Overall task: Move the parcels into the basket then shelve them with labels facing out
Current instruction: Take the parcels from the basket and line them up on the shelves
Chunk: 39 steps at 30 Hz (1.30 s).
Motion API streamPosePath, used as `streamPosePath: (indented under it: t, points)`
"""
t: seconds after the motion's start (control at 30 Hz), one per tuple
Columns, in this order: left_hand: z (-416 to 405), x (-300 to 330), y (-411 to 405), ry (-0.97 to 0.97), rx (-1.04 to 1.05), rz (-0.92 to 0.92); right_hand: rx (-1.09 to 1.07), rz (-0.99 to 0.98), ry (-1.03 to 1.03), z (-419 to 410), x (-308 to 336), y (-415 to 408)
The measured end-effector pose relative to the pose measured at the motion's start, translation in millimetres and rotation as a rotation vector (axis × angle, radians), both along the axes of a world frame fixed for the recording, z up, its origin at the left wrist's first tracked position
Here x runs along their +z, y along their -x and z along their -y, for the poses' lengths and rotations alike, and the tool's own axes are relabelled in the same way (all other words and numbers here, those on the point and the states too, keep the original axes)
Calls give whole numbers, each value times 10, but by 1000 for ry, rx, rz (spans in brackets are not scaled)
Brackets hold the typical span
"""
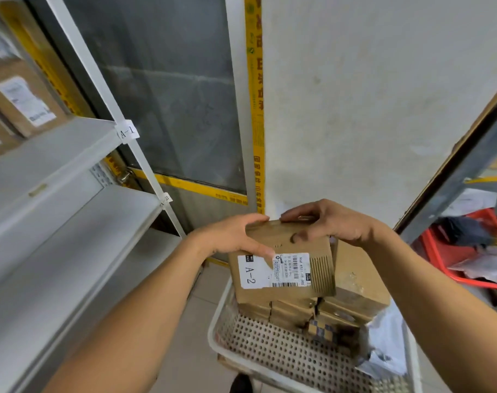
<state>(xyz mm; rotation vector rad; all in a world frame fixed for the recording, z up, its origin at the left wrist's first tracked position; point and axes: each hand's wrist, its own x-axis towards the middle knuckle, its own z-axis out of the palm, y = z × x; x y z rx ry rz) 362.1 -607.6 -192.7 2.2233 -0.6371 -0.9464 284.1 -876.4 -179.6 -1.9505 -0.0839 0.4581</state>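
Observation:
I hold a flat brown cardboard parcel (295,245) above the white perforated basket (270,353). Its white label marked "A-2", with a barcode, faces up towards me. My left hand (230,236) grips the parcel's left edge, thumb on the label. My right hand (329,222) grips its far right corner from above. Several more brown parcels (358,287) are stacked in the basket under and beside the held one. A white plastic mailer (383,350) lies at the basket's right side.
A white metal shelf unit (71,211) stands on the left, with tiers tagged "A-1" and "A-2". A labelled brown box (23,97) sits on its upper tier. A red basket (468,251) with bags stands at the right, behind a grey rack post. A wall is straight ahead.

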Motion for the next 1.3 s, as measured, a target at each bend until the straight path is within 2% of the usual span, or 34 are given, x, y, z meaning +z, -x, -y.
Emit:
streamPosePath:
  t: [0.07,0.13,0.2,0.27,0.37,0.5,0.6,0.83,1.03,1.13,1.3]
  points:
    - [-62,-30,42,81,48,-14,-24,31,-56,-43,-40,16]
    - [-141,-33,109,170,144,-20,-161,95,-105,-134,-76,45]
    - [-229,-60,189,273,319,-15,-368,199,-58,-233,-131,63]
    - [-339,-102,273,432,538,-21,-480,234,-77,-356,-211,67]
    - [-520,-99,415,648,796,-69,-426,131,-317,-673,-343,64]
    - [-787,-74,624,822,986,-107,-321,53,-585,-1316,-305,45]
    - [-1166,-33,700,800,1014,-53,-267,75,-627,-1713,-221,-21]
    - [-2245,221,617,688,928,132,-228,126,-627,-2677,14,-274]
    - [-3264,462,441,735,900,239,-223,166,-617,-3722,266,-585]
    - [-3854,527,374,730,946,285,-198,187,-578,-4305,394,-736]
    - [-4622,703,352,701,1034,401,-38,189,-470,-5079,565,-875]
